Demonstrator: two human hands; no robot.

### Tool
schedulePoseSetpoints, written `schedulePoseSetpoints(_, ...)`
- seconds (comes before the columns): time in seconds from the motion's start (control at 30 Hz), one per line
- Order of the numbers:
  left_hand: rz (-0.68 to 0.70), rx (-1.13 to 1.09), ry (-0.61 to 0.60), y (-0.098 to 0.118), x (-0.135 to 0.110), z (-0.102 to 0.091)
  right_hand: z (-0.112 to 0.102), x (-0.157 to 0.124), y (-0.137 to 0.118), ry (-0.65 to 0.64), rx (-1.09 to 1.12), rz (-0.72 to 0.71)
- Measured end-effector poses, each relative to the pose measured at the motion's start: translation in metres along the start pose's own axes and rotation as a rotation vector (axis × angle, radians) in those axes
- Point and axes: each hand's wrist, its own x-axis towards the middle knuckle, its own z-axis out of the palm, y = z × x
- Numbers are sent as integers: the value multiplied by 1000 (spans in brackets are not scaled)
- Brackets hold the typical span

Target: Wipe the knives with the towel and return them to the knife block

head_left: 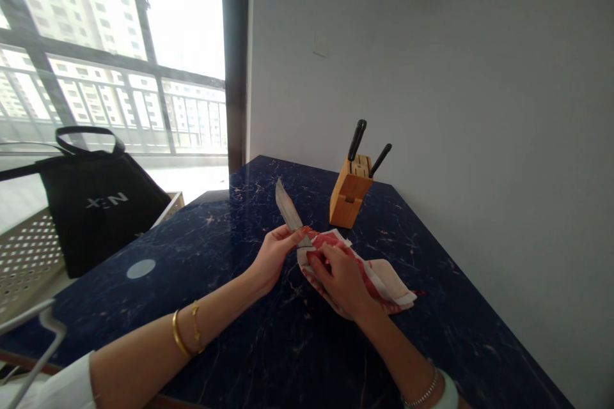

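A kitchen knife [288, 209] is held over the dark blue marbled table [230, 339], its blade tip pointing away and to the left. My left hand [272, 257] pinches the blade near its lower end between thumb and fingers. Around the handle end, my right hand [343, 275] grips a red and white cloth [391, 281], whose loose end trails to the right on the tabletop. The cloth hides the knife's handle. Just beyond the hands stands a wooden knife block [346, 198] with two black-handled knives, one of them the taller black handle [357, 139].
On the left, a black bag [103, 198] rests on a perforated beige basket [33, 249] beside the table. A pale round disc [141, 268] lies near the table's left edge. A grey wall [480, 140] borders the right side, and a window [187, 32] is behind the bag.
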Motion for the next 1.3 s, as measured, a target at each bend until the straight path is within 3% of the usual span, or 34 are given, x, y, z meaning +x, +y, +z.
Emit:
schedulePoseSetpoints(0.23, 14, 16, 21, 1, 2, -2, 0, 0, 2, -43, 168, 45)
schedulePoseSetpoints(0.67, 42, -74, 128, 3, 18, -15, -1, 4, 14, -205, -10, 74)
schedulePoseSetpoints(0.97, 64, -143, 169, 10, 24, -24, -1, 3, 11, -121, 69, 103)
schedulePoseSetpoints(1.17, 23, -197, 204, 8, 27, -27, -8, 5, 12, -230, 214, 142)
schedulePoseSetpoints(1.3, 22, -243, 267, 11, 33, -36, -10, 5, 15, -188, 144, 149)
